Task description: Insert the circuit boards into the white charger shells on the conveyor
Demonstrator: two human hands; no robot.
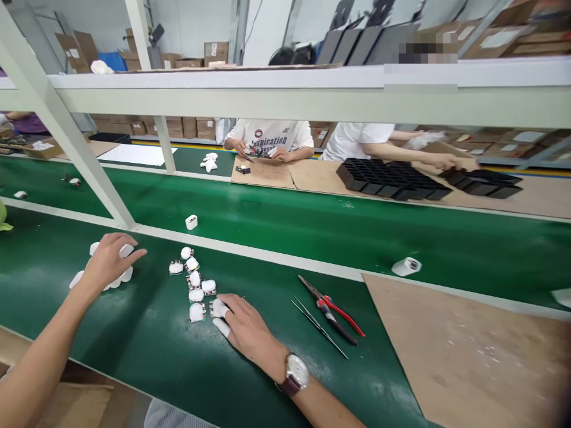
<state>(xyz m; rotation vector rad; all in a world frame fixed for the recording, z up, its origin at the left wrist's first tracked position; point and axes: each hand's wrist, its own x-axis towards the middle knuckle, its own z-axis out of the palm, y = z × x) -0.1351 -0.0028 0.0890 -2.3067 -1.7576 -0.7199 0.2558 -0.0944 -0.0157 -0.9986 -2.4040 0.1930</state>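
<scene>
Right hand (250, 326): white-capped fingertips at near end of clustered white-topped modules (196, 312), pinch or touch cannot tell | Left hand (107, 261): thumb spread from fingers over white pieces (128, 274), hold unclear | tweezers (317, 326) beside red-and-black pliers (328, 304), right of right hand | beyond: white housing (191, 222).

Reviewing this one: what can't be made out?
All in the head view:
- White pieces under the left hand: partly covered by it, count unclear.
- Right hand: whether its grip closes on anything, screened by the hand itself.
- Watch: time too small.
- Green item: cut off by left edge.
</scene>
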